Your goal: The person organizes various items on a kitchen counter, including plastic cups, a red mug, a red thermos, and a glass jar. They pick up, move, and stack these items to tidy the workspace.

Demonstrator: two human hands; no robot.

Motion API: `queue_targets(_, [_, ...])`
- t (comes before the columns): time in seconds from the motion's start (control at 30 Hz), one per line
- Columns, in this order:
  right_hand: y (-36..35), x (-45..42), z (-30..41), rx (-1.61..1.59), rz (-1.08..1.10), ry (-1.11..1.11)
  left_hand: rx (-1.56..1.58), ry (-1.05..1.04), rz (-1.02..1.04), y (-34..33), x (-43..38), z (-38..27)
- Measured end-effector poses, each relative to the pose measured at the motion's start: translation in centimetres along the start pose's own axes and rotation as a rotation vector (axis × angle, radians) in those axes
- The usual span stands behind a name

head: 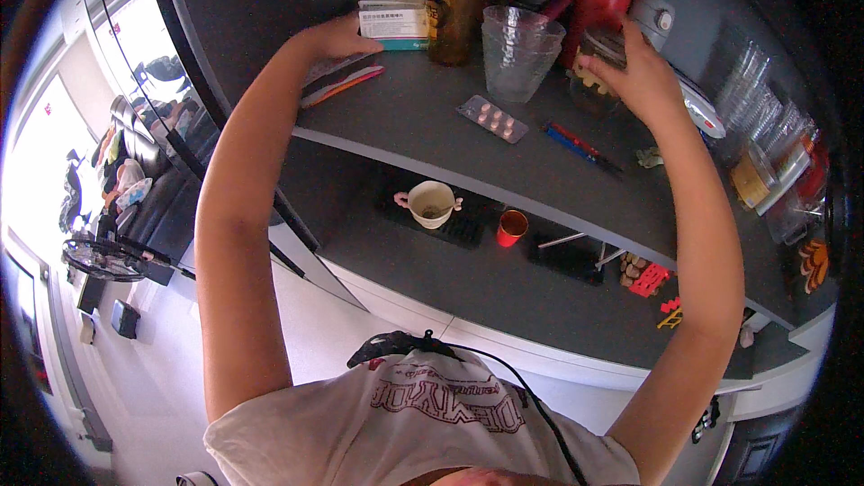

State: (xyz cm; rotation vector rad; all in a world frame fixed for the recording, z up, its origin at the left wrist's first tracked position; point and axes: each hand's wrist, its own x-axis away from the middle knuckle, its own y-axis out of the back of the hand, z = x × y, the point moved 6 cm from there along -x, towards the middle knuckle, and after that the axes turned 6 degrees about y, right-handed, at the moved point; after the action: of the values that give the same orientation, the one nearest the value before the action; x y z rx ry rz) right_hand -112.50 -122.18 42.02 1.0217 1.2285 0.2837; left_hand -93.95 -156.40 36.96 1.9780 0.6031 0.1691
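Note:
At the upper left of the shelf [418, 115], my left hand [337, 40] reaches to the side of several medicine boxes [395, 23]; whether its fingers grip them I cannot tell. My right hand [631, 74] is around a clear jar [594, 74] with pale pieces in it, thumb at the near side. Between my hands stand a tall amber container [455, 10] and stacked clear plastic cups [520, 50]. A blister pack of pink tablets [493, 119] lies flat in front of the cups, with red and blue pens [584, 146] to its right.
Behind my right hand stand a red container [597, 0] and a grey bottle [651, 17]. Stacked clear plastic containers [763, 108] fill the right side. On the lower surface are a two-handled mug [432, 206], a red cup [511, 228] and a red plastic piece [649, 280].

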Motion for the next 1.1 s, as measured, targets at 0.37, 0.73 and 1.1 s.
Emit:
queue_targets(0.37, [-0.3, -0.3, 0.2, 0.002, -0.027, 0.042, -0.063, 0.12, -0.072, 0.6, -0.6, 2.9])
queue_targets(0.73, [-0.4, -0.4, 0.3, 0.025, -0.011, 0.028, -0.029, -0.232, -0.282, 3.7, 9.7, 0.9])
queue_targets(1.1, [-0.4, -0.3, 0.1, -0.005, -0.053, 0.061, -0.226, -0.158, -0.159, 0.1, 6.6, 2.0])
